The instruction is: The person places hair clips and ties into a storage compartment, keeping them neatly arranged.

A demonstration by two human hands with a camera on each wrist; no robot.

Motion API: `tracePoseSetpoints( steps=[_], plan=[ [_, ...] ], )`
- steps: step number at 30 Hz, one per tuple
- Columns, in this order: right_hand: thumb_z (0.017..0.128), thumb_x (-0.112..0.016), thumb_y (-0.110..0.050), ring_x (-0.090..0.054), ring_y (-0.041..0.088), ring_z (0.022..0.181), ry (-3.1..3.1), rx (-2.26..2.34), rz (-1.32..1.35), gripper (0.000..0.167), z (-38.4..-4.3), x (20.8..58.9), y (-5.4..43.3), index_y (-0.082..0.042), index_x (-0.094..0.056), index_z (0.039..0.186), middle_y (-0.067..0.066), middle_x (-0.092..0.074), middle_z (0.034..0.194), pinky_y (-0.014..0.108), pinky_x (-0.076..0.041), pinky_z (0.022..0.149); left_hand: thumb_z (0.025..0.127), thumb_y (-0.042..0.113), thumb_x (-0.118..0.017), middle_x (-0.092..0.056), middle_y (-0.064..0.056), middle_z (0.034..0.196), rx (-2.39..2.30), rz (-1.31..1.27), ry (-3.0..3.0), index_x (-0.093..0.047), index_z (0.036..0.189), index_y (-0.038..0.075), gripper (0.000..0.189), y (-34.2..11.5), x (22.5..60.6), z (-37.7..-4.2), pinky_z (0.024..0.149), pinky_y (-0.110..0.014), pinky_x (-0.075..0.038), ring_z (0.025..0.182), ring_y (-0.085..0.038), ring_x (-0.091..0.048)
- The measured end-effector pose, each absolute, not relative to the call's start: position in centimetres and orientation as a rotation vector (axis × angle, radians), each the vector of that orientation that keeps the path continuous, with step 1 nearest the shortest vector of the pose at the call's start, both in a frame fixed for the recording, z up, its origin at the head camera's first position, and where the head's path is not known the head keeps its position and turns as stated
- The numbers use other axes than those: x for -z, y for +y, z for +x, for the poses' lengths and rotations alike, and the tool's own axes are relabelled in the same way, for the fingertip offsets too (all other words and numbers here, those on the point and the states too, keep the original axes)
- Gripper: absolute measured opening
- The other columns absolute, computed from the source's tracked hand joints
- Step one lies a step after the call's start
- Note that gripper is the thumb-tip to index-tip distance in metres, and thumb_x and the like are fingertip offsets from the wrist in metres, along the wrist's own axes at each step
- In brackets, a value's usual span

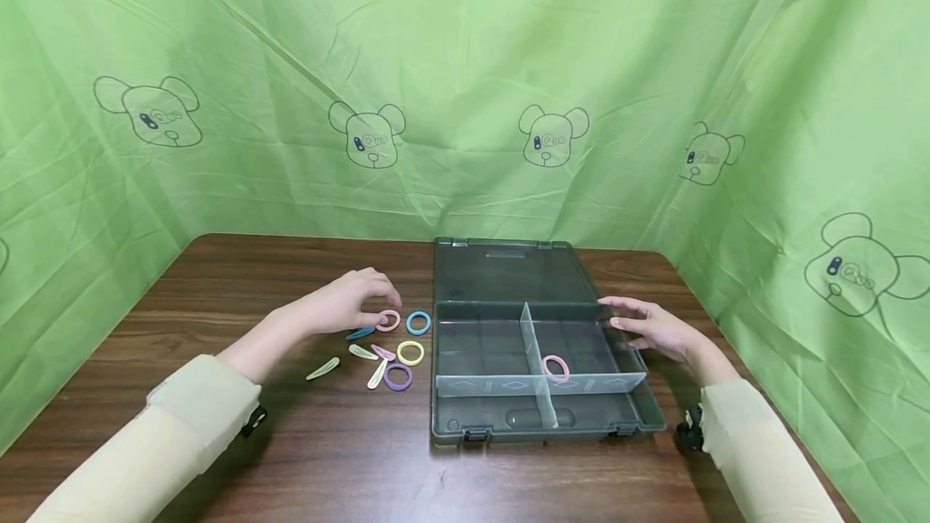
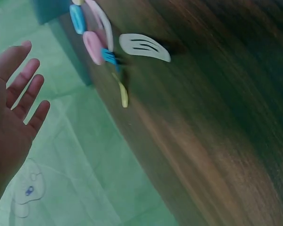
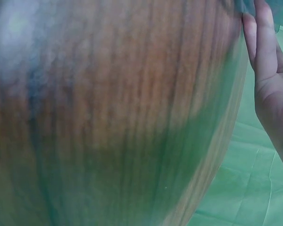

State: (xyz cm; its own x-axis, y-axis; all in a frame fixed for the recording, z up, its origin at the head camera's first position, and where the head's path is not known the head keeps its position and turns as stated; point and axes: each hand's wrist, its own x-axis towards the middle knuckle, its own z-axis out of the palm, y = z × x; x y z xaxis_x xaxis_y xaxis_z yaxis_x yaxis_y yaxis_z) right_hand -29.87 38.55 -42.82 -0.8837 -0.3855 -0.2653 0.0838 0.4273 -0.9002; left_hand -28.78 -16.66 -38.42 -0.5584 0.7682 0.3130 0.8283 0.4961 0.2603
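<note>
My left hand (image 1: 356,299) hovers over the left side of the table with its fingers loosely bent and apart in the left wrist view. Just below its fingertips lie a pink hair tie (image 1: 396,318) and a blue snap hair clip (image 1: 360,333). Blue (image 1: 409,327), yellow (image 1: 400,357) and purple hair ties (image 1: 388,382) lie close by, among several snap clips (image 1: 323,369). My right hand (image 1: 657,328) rests its extended fingers at the right edge of the open grey divided box (image 1: 475,406). Inside, a pink hair tie (image 1: 556,357) leans on a divider.
The box lid (image 1: 508,269) lies folded back toward the far table edge. Clear dividers (image 1: 472,384) split the box into compartments. Green cloth (image 1: 450,39) with bear-head drawings surrounds the wooden table (image 1: 327,458) at the back and sides.
</note>
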Motion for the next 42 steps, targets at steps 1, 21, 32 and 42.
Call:
tracePoseSetpoints(
  steps=[1, 21, 32, 42],
  plan=[
    [0.094, -0.058, -0.028, -0.056, 0.013, 0.111, 2.251, 1.456, -0.256, 0.055, -29.9, 42.8, 38.5, -0.015, -0.038, 0.143, 0.019, -0.038, 0.144, 0.042, -0.050, 0.085, 0.081, 0.012, -0.070, -0.067, 0.000, 0.096, 0.568, -1.384, -2.593, -0.068, 0.098, 0.011, 0.017, -16.7, 38.7, -29.1, 0.083, -0.037, -0.045, 0.094, -0.018, -0.056],
    [0.095, -0.056, -0.027, -0.057, 0.012, 0.111, 2.253, 1.444, -0.273, 0.055, -29.6, 42.4, 38.4, -0.014, -0.035, 0.144, 0.020, -0.042, 0.141, 0.043, -0.050, 0.086, 0.074, 0.010, -0.075, -0.064, 0.004, 0.081, 0.447, -1.343, -2.784, -0.068, 0.089, 0.013, 0.016, -16.7, 41.4, -32.3, 0.079, -0.036, -0.045, 0.083, -0.016, -0.057],
    [0.095, -0.055, -0.025, -0.056, 0.014, 0.113, 2.230, 1.466, -0.285, 0.053, -29.7, 42.7, 38.6, -0.014, -0.036, 0.144, 0.022, -0.039, 0.143, 0.044, -0.050, 0.087, 0.079, 0.008, -0.070, -0.056, 0.010, 0.064, 0.596, -1.292, -2.941, -0.066, 0.080, 0.014, 0.008, -16.4, 42.4, -33.2, 0.058, -0.020, -0.041, 0.060, -0.001, -0.049],
    [0.096, -0.055, -0.025, -0.056, 0.013, 0.113, 2.234, 1.463, -0.280, 0.053, -29.6, 42.6, 38.4, -0.014, -0.036, 0.144, 0.021, -0.038, 0.144, 0.044, -0.050, 0.086, 0.079, 0.014, -0.072, -0.053, 0.011, 0.059, 0.538, -1.224, -2.999, -0.063, 0.073, 0.015, 0.011, -15.7, 42.4, -33.0, 0.053, -0.019, -0.039, 0.054, 0.000, -0.046]
  ],
)
